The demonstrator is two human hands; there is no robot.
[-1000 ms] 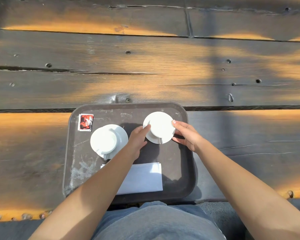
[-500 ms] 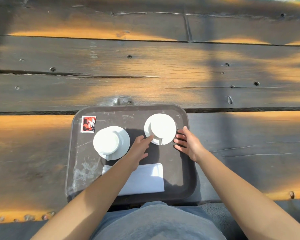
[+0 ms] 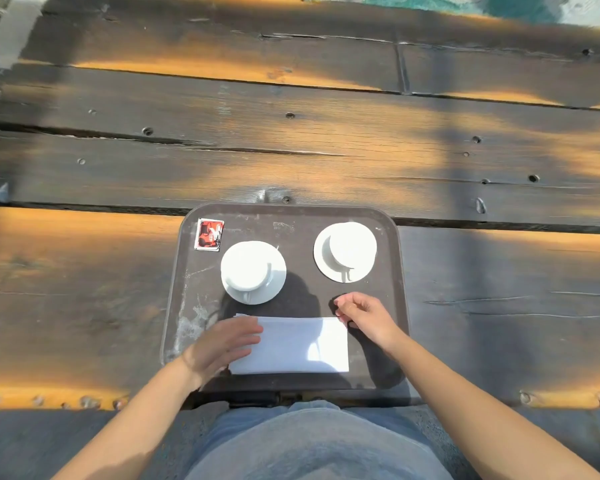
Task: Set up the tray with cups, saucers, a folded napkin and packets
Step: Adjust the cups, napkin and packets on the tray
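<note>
A person's left hand [image 3: 222, 344] lies flat, fingers straight, on the left end of a folded white paper napkin [image 3: 298, 344], while the right hand [image 3: 364, 315], fingers curled, appears to pinch its far-right corner, likely squaring it along the near edge of a dark brown plastic tray [image 3: 302, 233] on the weathered plank worktop [image 3: 291, 150]; two white cups [image 3: 248, 266] on white saucers [image 3: 321, 263] and a red packet [image 3: 209, 234] occupy the far half
</note>
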